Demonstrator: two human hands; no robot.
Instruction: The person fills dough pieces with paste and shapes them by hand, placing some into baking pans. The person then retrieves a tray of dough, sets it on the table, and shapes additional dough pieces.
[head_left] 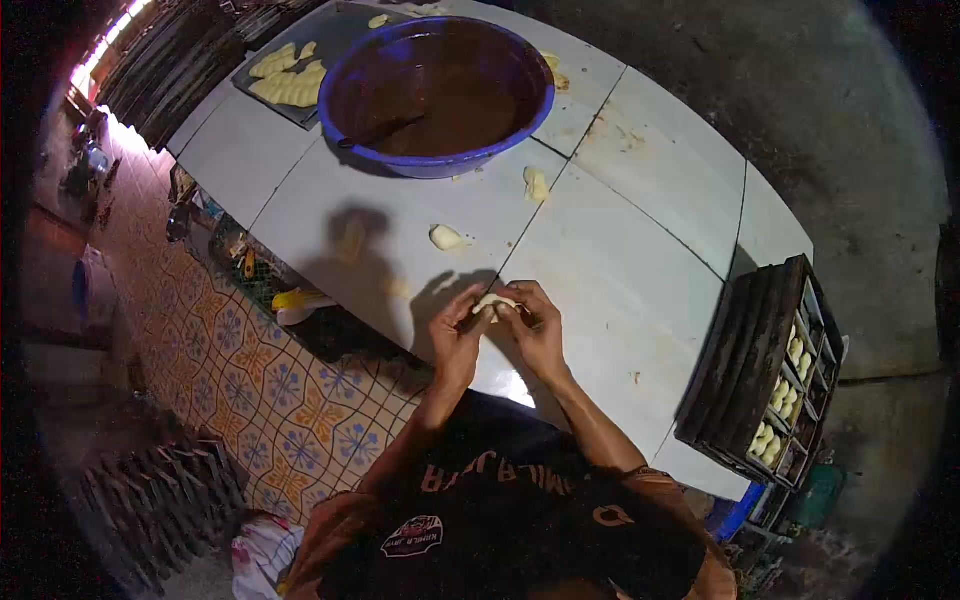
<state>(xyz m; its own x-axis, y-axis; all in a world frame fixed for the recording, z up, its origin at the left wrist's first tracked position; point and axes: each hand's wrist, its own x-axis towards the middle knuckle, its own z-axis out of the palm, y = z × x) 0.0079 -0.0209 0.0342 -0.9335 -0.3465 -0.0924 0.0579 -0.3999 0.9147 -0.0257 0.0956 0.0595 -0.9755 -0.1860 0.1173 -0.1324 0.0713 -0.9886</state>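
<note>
Close to the near edge of the white tiled table (640,220), my left hand (457,335) and my right hand (535,330) hold one small piece of pale dough (493,303) between them. The fingers of both hands are closed on it, thumbs at its near side. Just beyond my hands lies a dough lump (446,237), and farther off is another dough piece (536,184). A large purple basin (440,165) with brown contents stands at the far side, a dark utensil (385,131) resting in it.
A dark tray (245,75) with several shaped dough pieces (290,82) lies left of the basin. Stacked dark molds (735,350) stand at the table's right end, with dough in some compartments. Below the left edge are a patterned floor (300,400) and a yellow object (297,300).
</note>
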